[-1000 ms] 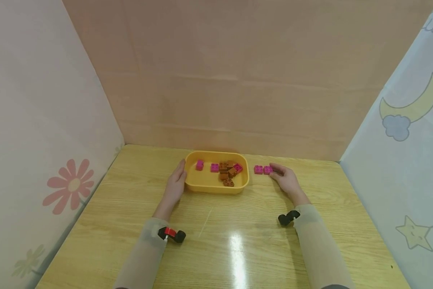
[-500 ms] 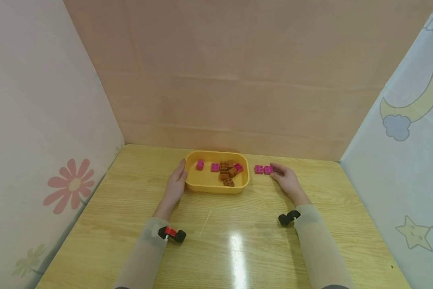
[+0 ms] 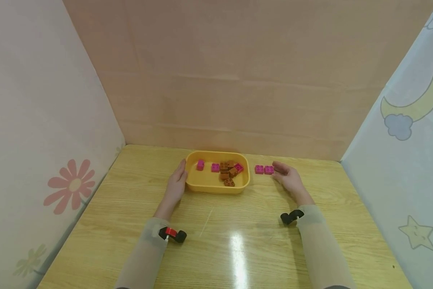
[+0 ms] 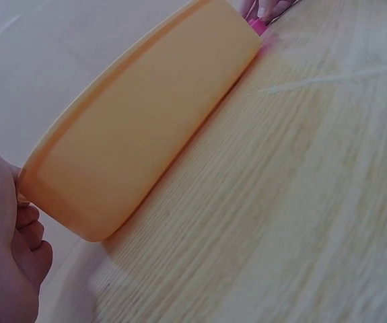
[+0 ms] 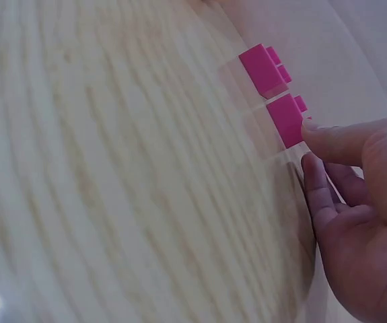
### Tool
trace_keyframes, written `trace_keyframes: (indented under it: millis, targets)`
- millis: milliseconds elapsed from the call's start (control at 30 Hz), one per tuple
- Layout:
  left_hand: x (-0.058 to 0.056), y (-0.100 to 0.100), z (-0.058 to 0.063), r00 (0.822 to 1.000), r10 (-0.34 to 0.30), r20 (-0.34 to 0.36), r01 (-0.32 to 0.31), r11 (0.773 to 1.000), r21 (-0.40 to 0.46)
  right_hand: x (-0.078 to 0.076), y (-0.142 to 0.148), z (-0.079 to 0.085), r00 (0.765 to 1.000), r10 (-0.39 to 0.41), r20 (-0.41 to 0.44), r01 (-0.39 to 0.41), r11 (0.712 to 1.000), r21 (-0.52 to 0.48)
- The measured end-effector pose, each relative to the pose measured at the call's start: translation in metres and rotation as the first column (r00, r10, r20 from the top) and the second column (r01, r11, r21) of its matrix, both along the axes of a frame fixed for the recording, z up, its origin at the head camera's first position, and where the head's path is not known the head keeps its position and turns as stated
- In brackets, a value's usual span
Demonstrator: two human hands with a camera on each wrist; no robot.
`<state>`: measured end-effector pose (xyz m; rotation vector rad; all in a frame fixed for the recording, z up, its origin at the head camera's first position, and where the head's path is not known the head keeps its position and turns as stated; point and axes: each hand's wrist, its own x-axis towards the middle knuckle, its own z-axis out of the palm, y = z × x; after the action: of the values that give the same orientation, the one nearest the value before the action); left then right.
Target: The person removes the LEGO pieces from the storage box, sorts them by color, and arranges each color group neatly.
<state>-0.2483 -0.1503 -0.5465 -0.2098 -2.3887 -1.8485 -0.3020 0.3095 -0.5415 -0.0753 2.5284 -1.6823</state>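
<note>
My left hand [image 3: 175, 182] holds the left end of a yellow plastic tray [image 3: 216, 189]. In the left wrist view its fingers [image 4: 31, 235] curl beside the tray's end, close to the rim. Inside the tray lie several brown building bricks [image 3: 224, 165] and a few pink ones, among them a pink brick [image 3: 215, 167] near the middle. Two pink bricks stand studs up in a row on the table, right of the tray: a nearer-tray brick [image 5: 263, 70] and an outer brick [image 5: 286, 121]. My right hand [image 3: 289, 180] is at the outer brick, thumb tip overlapping its edge in the right wrist view, fingers loosely bent.
A wooden table [image 3: 216, 249] carries everything, with a brown paper-like backdrop [image 3: 216, 80] behind it. White patterned side walls [image 3: 72, 120] flank it left and right. Each sleeve has a black wrist mount [image 3: 292, 216].
My right hand has shifted slightly right and its fingers have loosened from the outer pink brick, which stays in the row. The left hand and tray hold still.
</note>
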Motion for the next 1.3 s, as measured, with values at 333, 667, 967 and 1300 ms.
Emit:
trace_keyframes:
  millis: [333, 667, 967, 1300]
  targets:
    - [-0.001, -0.001, -0.002, 1.0, 0.009, -0.012, -0.009, 1.0, -0.023, 0.01, -0.019, 0.033, 0.999, -0.011, -0.038, 0.011, 1.0, -0.012]
    - [-0.001, 0.0, 0.001, 1.0, -0.002, -0.001, 0.002, 1.0, -0.018, 0.008, -0.073, 0.043, 0.99, 0.042, -0.136, -0.064, 0.984, -0.166]
    - [-0.002, 0.0, -0.002, 1.0, 0.005, -0.013, -0.006, 0.999, -0.04, 0.012, -0.123, 0.055, 0.981, 0.118, -0.157, -0.146, 0.972, -0.181]
    - [-0.001, 0.0, -0.001, 1.0, 0.006, -0.015, -0.006, 0.999, -0.036, 0.007, -0.167, 0.055, 0.964, 0.213, -0.161, -0.236, 0.962, -0.135]
